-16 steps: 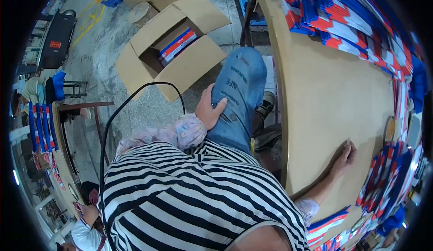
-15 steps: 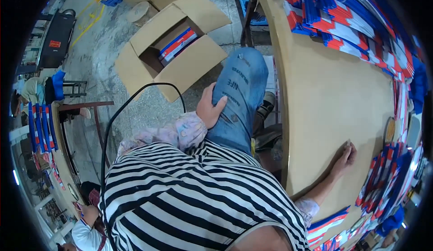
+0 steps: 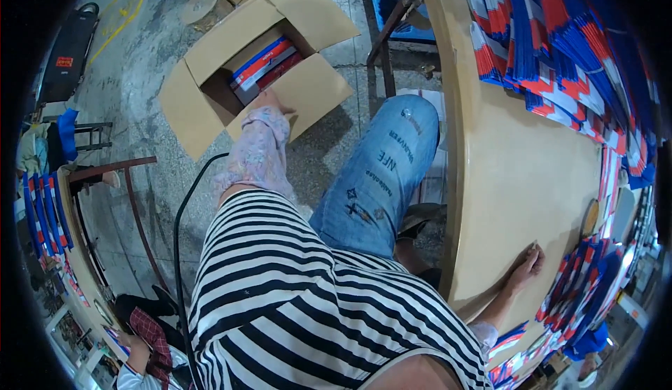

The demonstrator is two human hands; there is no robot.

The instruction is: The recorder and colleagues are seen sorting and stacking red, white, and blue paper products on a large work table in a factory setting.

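My left hand (image 3: pixel 269 101) reaches to the near side of an opened cardboard box (image 3: pixel 313 103) on the floor. A thumb or finger stretches over the flap, apart from the rest; the other fingers are partly hidden. Inside the box lies a stack of folded red, white and blue packages (image 3: pixel 262 62), just beyond this hand. On the table (image 3: pixel 521 173) to the right rests my right hand (image 3: pixel 527 267), its fingers pinched together. A small pale tip shows at the fingertips, too small to name.
Bundles of folded red, white and blue packages (image 3: pixel 535 40) lie at the table's far end, with more piles (image 3: pixel 577 285) along its right side. A black cable (image 3: pixel 178 250) hangs at my left. Another person (image 3: pixel 143 348) sits at a table on the lower left.
My left hand has left my thigh and moved forward and left to the box. My right hand stays on the table, pinched. The view has shifted slightly.
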